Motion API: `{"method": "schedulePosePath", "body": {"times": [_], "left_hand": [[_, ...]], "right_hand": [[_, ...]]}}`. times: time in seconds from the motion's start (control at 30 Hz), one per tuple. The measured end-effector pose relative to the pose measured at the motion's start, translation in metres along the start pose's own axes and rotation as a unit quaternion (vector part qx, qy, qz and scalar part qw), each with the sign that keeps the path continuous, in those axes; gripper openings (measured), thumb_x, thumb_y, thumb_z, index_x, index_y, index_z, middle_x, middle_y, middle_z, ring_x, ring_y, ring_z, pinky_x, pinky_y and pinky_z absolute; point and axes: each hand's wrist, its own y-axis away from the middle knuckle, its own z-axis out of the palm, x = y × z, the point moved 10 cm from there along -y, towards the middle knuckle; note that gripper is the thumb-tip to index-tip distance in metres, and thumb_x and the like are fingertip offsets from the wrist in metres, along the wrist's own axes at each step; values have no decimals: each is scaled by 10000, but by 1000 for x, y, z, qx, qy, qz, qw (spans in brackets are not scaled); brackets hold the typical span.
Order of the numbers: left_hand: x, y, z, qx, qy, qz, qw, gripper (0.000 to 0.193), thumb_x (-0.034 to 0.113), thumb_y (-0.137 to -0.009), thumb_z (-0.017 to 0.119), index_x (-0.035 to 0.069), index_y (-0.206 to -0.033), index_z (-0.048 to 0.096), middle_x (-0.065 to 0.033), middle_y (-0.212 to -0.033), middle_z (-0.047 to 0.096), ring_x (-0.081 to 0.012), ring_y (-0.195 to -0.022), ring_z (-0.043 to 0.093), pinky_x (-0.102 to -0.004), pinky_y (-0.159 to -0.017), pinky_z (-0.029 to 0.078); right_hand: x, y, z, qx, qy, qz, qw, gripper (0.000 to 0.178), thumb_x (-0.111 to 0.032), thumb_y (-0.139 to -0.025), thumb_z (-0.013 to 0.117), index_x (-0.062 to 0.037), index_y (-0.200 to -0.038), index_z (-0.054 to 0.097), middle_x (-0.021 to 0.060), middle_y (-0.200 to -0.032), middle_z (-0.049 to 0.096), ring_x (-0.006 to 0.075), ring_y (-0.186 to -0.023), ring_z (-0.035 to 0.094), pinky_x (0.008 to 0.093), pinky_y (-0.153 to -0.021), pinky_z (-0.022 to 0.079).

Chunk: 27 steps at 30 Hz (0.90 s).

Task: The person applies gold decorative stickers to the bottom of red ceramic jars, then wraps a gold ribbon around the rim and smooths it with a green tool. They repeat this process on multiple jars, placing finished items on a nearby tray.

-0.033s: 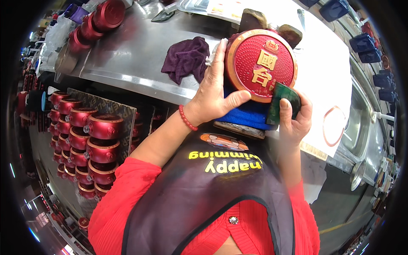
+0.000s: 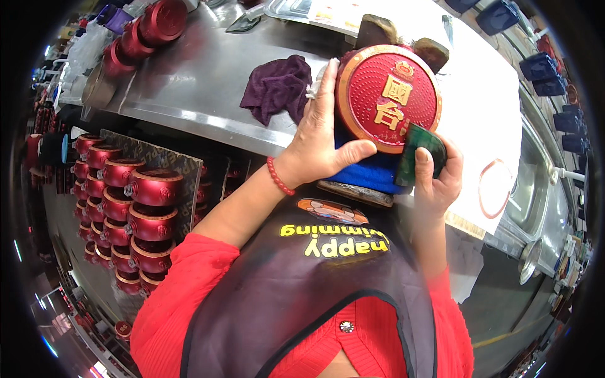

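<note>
A round, flat red bottle (image 2: 419, 94) with a gold rim and raised gold characters lies face up, propped between dark padded blocks (image 2: 376, 30) and a blue cloth pad (image 2: 362, 171). My left hand (image 2: 315, 135) holds its left side, fingers stretched along the edge and thumb by the lower rim. Something white shows at the left fingers. In my right hand (image 2: 439, 179) is a dark green, see-through flat scraper (image 2: 413, 145), pinched by the thumb, its edge at the bottle's lower right rim.
A crumpled purple cloth (image 2: 275, 88) lies on the steel table (image 2: 201, 69) to the left. Red bottles (image 2: 162, 22) stand at the far left, and stacked ones (image 2: 151, 220) below. White sheeting (image 2: 482, 107) covers the right side, beside a steel sink (image 2: 535, 164).
The bottle has shifted very slightly to the right and down. My left thumb has moved slightly with it; the right hand and scraper look the same.
</note>
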Motion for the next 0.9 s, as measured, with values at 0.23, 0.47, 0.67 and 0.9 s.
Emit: {"method": "schedulePosePath", "body": {"times": [0.23, 0.47, 0.67, 0.9], "left_hand": [[-12, 3, 4, 4, 73, -48, 996, 1266, 455, -830, 840, -27, -1624, -20, -324, -1632, 206, -450, -1525, 237, -485, -1248, 203], [-21, 8, 2, 27, 123, -52, 991, 1101, 397, -927, 747, -65, -1613, 20, -314, -1642, 200, -427, -1538, 218, -457, -1254, 191], [31, 28, -5, 65, -102, 34, 992, 968, 435, -928, 722, -17, -1610, 204, -279, -1598, 347, -446, -1513, 261, -568, -1228, 144], [43, 48, 20, 1, -287, 13, 958, 928, 632, -997, 478, 20, -1637, 199, -252, -1632, 331, -494, -1537, 184, -634, -1213, -12]], "right_hand": [[14, 2, 0, -3, -20, 31, 999, 376, -177, -961, 761, 16, -1255, 628, 113, -1117, 683, 193, -992, 666, 314, -904, 525], [27, 5, -2, -19, -21, 45, 999, 386, -205, -977, 740, 16, -1266, 612, 123, -1169, 661, 210, -1054, 644, 333, -954, 503], [26, 5, -4, -20, 7, 42, 999, 380, -216, -988, 724, 17, -1265, 610, 124, -1165, 661, 215, -1047, 644, 333, -947, 505], [17, 5, -2, -39, 46, 42, 997, 408, -236, -986, 725, 20, -1276, 598, 134, -1154, 673, 224, -1034, 654, 344, -936, 512]]}}
